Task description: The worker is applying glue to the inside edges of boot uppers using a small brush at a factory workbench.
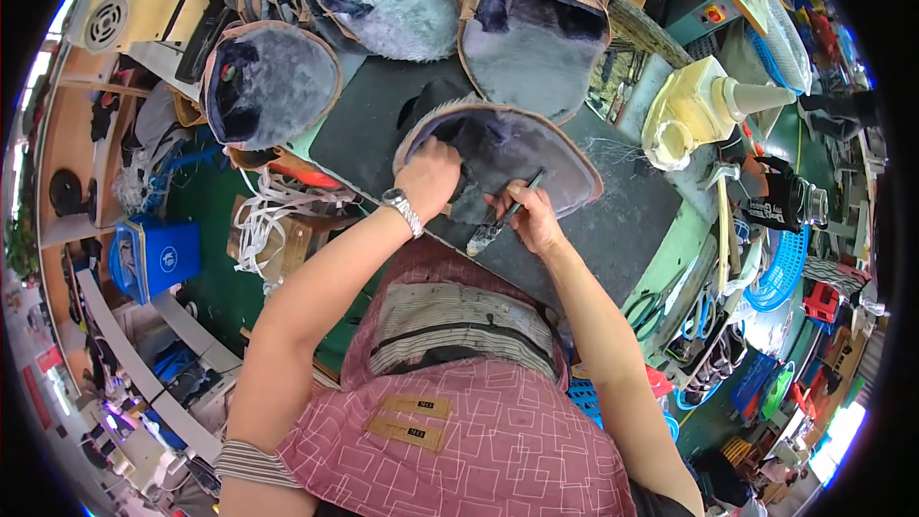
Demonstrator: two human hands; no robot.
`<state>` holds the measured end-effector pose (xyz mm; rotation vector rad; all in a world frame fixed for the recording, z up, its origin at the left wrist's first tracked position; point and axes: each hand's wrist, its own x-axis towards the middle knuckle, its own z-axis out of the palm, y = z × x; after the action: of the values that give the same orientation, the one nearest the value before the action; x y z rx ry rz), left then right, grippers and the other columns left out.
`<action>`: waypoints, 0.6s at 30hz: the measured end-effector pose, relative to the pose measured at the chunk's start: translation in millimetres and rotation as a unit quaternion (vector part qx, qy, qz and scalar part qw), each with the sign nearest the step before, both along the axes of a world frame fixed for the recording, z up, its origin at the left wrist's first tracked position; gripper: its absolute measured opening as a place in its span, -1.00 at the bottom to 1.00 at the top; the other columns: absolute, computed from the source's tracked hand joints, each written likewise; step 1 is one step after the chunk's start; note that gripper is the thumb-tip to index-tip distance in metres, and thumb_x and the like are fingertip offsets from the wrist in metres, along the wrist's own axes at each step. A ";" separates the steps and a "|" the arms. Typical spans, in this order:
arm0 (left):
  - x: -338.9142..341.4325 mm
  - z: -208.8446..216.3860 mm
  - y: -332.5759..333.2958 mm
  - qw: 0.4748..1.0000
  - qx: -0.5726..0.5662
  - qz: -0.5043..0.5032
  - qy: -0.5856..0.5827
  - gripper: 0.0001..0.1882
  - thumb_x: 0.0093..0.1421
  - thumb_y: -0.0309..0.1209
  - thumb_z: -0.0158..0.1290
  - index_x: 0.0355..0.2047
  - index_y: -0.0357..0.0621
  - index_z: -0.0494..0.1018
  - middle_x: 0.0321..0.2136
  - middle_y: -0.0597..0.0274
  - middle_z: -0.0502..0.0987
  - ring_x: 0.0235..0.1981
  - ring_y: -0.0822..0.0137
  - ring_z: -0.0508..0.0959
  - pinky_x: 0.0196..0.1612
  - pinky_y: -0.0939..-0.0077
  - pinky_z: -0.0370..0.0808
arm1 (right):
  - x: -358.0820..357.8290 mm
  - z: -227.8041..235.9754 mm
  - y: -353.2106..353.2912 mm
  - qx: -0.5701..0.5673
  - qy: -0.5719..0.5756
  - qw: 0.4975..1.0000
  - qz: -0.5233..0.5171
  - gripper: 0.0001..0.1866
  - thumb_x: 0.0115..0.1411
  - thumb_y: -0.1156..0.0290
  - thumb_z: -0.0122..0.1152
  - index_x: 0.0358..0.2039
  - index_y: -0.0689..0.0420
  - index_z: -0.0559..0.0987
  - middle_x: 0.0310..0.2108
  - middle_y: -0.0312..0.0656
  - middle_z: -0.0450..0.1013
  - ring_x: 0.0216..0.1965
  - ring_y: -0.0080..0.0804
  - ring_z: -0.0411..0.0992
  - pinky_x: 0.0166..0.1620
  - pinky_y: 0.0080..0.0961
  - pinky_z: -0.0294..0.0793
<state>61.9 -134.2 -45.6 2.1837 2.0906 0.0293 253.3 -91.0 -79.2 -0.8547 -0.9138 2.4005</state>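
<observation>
On the dark work mat in front of me lies a grey-purple fur-lined piece with a tan edge, its curved rim facing away. My left hand reaches over its left part, with curled fingers closed on the lining; the fingertips are partly hidden. A watch with a metal band circles that wrist. In my right hand is a slim dark tool, slanting over the near edge of the piece. One end is pointed and the other paler; its exact kind is unclear.
Stacks of similar fur-lined pieces fill the mat's far side, with a single one at far left. A cream machine part with a cone and a hammer are at right. A blue bin stands left, near white strips.
</observation>
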 end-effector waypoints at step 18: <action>10.6 -12.8 1.1 0.948 -0.012 0.138 -0.286 -0.81 0.00 -0.38 0.01 -0.57 -0.30 0.42 -0.64 -0.02 0.44 -0.62 0.16 0.44 -0.45 0.29 0.37 | 26.6 83.2 -33.6 0.239 -0.081 0.962 -0.103 -0.71 -0.19 0.58 0.33 -0.48 0.21 0.38 -0.33 -0.14 0.43 -0.28 -0.48 0.37 -0.21 -0.55 0.39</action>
<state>72.4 -133.1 -58.4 1.5836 1.9969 0.5837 279.9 -124.6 4.0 -0.9077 -1.3232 1.8377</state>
